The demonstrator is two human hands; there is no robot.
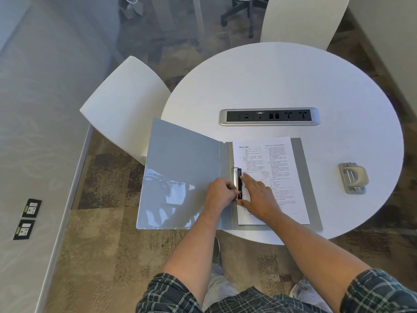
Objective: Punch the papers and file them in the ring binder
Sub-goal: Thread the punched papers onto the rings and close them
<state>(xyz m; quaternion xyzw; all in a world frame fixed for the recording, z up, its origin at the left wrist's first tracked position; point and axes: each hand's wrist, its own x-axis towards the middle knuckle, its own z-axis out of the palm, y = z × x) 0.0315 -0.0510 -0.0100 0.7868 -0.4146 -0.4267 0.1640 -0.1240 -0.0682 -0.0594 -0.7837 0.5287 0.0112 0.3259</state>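
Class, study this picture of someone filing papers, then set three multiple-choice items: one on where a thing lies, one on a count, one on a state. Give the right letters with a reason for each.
1. Where is the hole punch?
A. On the table, to the right of the binder
B. Inside the binder
C. On a chair

2. How many white chairs stand at the table?
A. None
B. Two
C. Five

3. In what state is the ring binder?
A. Closed flat
B. Standing upright
C. Lying open

Answers:
1 A, it sits on the bare tabletop beyond the binder's right edge.
2 B, one chair is at the left and another chair at the far side.
3 C, its cover is spread out to the left, the printed paper lies on the right half, and the left hand and right hand are at the ring clip.
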